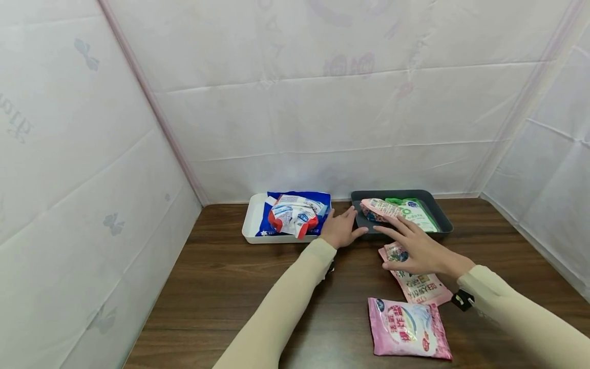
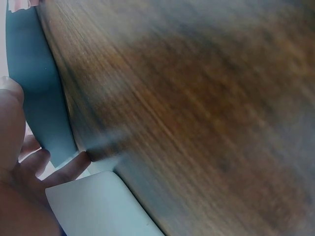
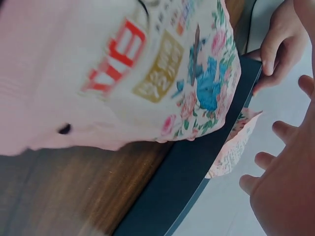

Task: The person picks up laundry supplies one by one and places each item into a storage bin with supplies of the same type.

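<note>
My left hand reaches between the two trays, its fingers and thumb spread at the near left corner of the dark grey tray. Its fingertips touch that tray's edge in the left wrist view. With fingers apart and nothing held, my right hand hovers at the dark tray's front, over a pink floral packet on the table. That packet looms large in the right wrist view. Inside the dark tray, a crumpled pink packet leans beside a green and white packet.
A white tray stands at the left, holding a blue packet and a red, white and blue packet. Nearest the body, a bright pink packet lies on the wooden table. White fabric walls enclose the back and sides.
</note>
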The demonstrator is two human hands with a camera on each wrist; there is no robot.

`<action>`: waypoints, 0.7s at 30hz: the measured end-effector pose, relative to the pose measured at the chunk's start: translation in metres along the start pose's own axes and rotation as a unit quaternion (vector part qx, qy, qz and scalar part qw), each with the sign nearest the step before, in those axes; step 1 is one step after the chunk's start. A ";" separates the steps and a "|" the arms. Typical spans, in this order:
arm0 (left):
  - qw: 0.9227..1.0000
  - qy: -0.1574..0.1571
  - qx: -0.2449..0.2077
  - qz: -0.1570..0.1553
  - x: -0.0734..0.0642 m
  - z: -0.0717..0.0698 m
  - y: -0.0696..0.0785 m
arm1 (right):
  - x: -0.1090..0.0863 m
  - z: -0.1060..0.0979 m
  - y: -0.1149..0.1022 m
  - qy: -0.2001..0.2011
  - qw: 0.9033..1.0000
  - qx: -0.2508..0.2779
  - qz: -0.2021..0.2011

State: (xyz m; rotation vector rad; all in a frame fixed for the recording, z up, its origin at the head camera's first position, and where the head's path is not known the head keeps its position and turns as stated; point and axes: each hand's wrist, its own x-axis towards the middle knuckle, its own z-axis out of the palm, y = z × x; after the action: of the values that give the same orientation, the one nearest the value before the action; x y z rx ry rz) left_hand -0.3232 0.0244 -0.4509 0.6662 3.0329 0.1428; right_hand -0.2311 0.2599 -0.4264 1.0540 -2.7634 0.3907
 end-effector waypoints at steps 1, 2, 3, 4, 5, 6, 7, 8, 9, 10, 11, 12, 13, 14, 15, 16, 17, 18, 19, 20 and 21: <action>1.000 -0.002 0.000 -0.001 0.001 0.000 0.000 | -0.002 0.000 -0.001 -0.001 1.000 0.005 0.000; 1.000 -0.002 0.000 -0.001 0.002 0.001 0.000 | -0.005 0.001 -0.003 -0.003 1.000 0.010 0.001; 1.000 -0.004 0.000 -0.001 0.002 0.001 0.000 | -0.007 0.001 -0.004 -0.003 1.000 0.015 0.000; 1.000 -0.004 0.001 -0.001 0.003 0.001 0.000 | -0.010 0.002 -0.006 -0.004 1.000 0.017 -0.002; 1.000 -0.004 0.000 -0.002 0.003 0.002 0.000 | -0.012 0.003 -0.007 -0.005 1.000 0.020 -0.003; 1.000 -0.003 -0.001 -0.002 0.003 0.002 0.000 | -0.014 0.004 -0.009 -0.006 1.000 0.024 -0.006; 1.000 -0.004 -0.001 -0.002 0.002 0.002 0.000 | -0.016 0.004 -0.011 -0.008 1.000 0.030 -0.008; 1.000 -0.003 -0.001 -0.001 0.002 0.001 0.000 | -0.018 0.005 -0.013 -0.008 0.999 0.035 -0.011; 1.000 -0.002 -0.001 -0.001 0.001 0.001 0.000 | -0.019 0.006 -0.015 -0.008 0.999 0.039 -0.016; 1.000 0.000 0.000 -0.001 0.001 0.001 0.000 | -0.021 0.007 -0.017 -0.009 0.999 0.042 -0.016; 1.000 0.003 0.001 0.000 0.000 0.001 0.000 | -0.023 0.007 -0.019 -0.010 0.999 0.046 -0.017; 1.000 0.005 0.003 0.002 -0.001 0.001 0.000 | -0.024 0.008 -0.021 -0.012 0.999 0.049 -0.017; 1.000 0.008 0.006 0.003 -0.001 0.001 0.000 | -0.026 0.009 -0.023 -0.014 0.999 0.050 -0.016; 1.000 0.011 0.008 0.003 -0.002 0.001 0.000 | -0.027 0.010 -0.025 -0.014 0.999 0.050 -0.017; 1.000 0.013 0.009 0.004 -0.002 0.001 0.000 | -0.028 0.010 -0.027 -0.016 0.999 0.049 -0.017; 1.000 0.016 0.011 0.004 -0.003 0.000 0.000 | -0.030 0.011 -0.029 -0.018 0.999 0.049 -0.016; 1.000 0.016 0.011 0.004 -0.003 0.000 0.000 | -0.031 0.012 -0.031 -0.018 0.999 0.047 -0.019; 1.000 0.015 0.011 0.004 -0.003 0.000 0.000 | -0.032 0.013 -0.033 -0.019 0.999 0.046 -0.019; 1.000 0.015 0.010 0.003 -0.003 0.000 0.000 | -0.034 0.014 -0.035 -0.020 0.999 0.045 -0.022; 1.000 0.014 0.008 0.002 -0.003 0.000 0.000 | -0.035 0.014 -0.037 -0.021 0.999 0.044 -0.024; 1.000 0.013 0.006 0.001 -0.002 0.000 0.000 | -0.036 0.014 -0.040 -0.024 0.998 0.044 -0.025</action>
State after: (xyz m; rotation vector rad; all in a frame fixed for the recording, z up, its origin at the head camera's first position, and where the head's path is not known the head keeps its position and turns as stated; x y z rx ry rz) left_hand -0.3211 0.0233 -0.4510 0.6733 3.0604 0.1344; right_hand -0.1788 0.2498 -0.4413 1.1640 -2.7785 0.4898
